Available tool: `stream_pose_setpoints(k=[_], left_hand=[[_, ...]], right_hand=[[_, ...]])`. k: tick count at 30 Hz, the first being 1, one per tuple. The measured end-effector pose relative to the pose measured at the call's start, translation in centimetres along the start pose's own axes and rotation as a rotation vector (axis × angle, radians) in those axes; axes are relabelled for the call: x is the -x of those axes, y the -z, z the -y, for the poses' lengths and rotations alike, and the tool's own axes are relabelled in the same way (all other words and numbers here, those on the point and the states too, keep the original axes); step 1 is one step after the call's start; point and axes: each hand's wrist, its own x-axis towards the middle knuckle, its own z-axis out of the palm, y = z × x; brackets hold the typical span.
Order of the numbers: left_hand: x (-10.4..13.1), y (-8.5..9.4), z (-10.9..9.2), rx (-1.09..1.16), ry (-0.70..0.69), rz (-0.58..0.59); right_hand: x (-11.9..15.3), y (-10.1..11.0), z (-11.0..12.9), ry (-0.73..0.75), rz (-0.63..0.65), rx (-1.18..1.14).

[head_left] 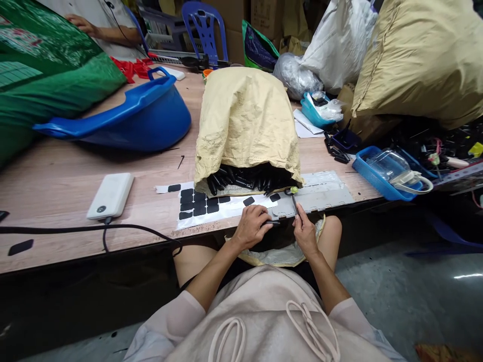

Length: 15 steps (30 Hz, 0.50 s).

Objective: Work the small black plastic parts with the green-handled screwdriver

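My left hand is closed on a small black piece at the table's front edge. In my right hand is a thin dark tool, its upper end beside a small yellow-green bit. Behind both hands a cream sack lies with its mouth facing me, full of black slender parts. A white sheet with black rounded squares lies left of my hands, partly under the sack. A grey flat board is to the right. Another open bag rests across my lap.
A blue basin, a white power bank with a black cable, and a green sack are on the left. Blue trays and a big cream sack stand right. Another person's hand shows at the upper left.
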Motion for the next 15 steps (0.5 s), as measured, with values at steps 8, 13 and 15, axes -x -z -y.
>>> stream_pose_setpoints(k=[8,13,15], left_hand=[[4.1,-2.7,-0.8,-0.228,-0.086,0.036],[5.1,-4.3,-0.6,-0.275,-0.055,0.025],[5.1,-4.5,-0.6,-0.290,-0.052,0.019]], right_hand=[[0.0,-0.1,-0.1,0.012,0.013,0.000],[0.1,-0.1,-0.2,0.009,0.005,0.005],[0.1,-0.2,-0.3,0.012,0.003,0.006]])
